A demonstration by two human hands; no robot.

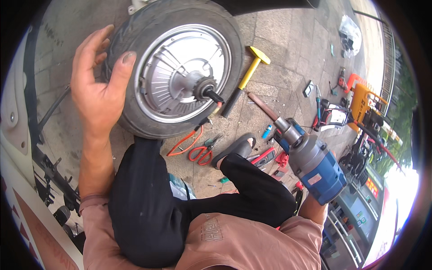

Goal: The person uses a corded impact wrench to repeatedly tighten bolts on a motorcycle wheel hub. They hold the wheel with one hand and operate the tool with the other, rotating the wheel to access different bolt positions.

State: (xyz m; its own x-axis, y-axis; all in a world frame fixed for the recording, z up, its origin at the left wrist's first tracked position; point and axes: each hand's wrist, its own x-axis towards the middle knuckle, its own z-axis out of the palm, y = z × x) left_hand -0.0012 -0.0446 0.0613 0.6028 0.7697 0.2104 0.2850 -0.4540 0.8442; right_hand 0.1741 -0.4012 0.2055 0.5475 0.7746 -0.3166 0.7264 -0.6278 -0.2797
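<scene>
A scooter wheel with a black tire (123, 118) and a silver hub motor (168, 85) stands in front of me, its axle and cable facing my right. My left hand (101, 85) is raised beside the tire, fingers apart, holding nothing. On my right, a blue and grey power hammer (315, 166) with a long bit (265, 107) points up and left toward the wheel, its tip apart from it. My right forearm (313, 209) runs up behind this tool, which hides the fingers gripping it.
A yellow hammer (245, 81) lies right of the wheel. Red-handled pliers (203, 152) and an orange-handled tool (186, 146) lie below it. Farther right are a blue screwdriver (318, 108), an orange machine (364, 105) and a plastic bag (350, 36). A vehicle frame (49, 173) borders my left.
</scene>
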